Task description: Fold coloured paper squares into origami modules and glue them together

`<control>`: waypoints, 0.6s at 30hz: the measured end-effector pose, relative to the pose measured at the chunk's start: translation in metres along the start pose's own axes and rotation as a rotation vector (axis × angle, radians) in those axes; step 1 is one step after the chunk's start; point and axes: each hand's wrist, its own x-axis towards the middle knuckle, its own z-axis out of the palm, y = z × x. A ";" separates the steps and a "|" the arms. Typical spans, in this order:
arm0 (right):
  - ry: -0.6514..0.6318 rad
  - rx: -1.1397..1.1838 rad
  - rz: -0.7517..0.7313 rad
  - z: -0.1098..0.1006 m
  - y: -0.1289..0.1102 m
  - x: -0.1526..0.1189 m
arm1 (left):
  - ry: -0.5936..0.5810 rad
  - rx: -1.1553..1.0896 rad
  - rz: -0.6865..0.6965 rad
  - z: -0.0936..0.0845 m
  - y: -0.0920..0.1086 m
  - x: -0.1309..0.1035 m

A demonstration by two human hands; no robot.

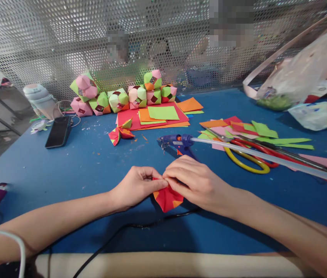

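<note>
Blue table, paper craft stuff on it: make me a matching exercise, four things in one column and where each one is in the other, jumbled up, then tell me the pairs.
1. Phone
2. Glue gun
3. Square lime-green sheet
4. Folded red paper

A. On top, over a larger red sheet
B. Held by the left hand and the right hand
C. Near the pale bottle
D. Just beyond the hands, with a long translucent stick at its back

Pairs: 1-C, 2-D, 3-A, 4-B
</note>
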 end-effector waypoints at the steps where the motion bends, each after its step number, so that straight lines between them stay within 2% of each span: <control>1: 0.001 0.042 0.039 -0.001 0.000 0.000 | -0.004 -0.018 0.004 0.000 0.001 0.000; 5: 0.028 0.174 0.190 -0.009 -0.001 0.000 | -0.019 -0.067 0.005 0.000 0.003 0.001; 9: -0.018 0.171 0.099 -0.016 -0.001 0.000 | -0.019 -0.120 -0.012 -0.001 0.002 0.002; 13: -0.035 0.135 0.008 -0.014 0.002 -0.002 | -0.039 -0.122 -0.012 -0.002 0.001 0.002; 18: -0.122 0.138 0.054 -0.011 0.001 -0.003 | -0.073 -0.092 -0.034 -0.003 -0.001 0.003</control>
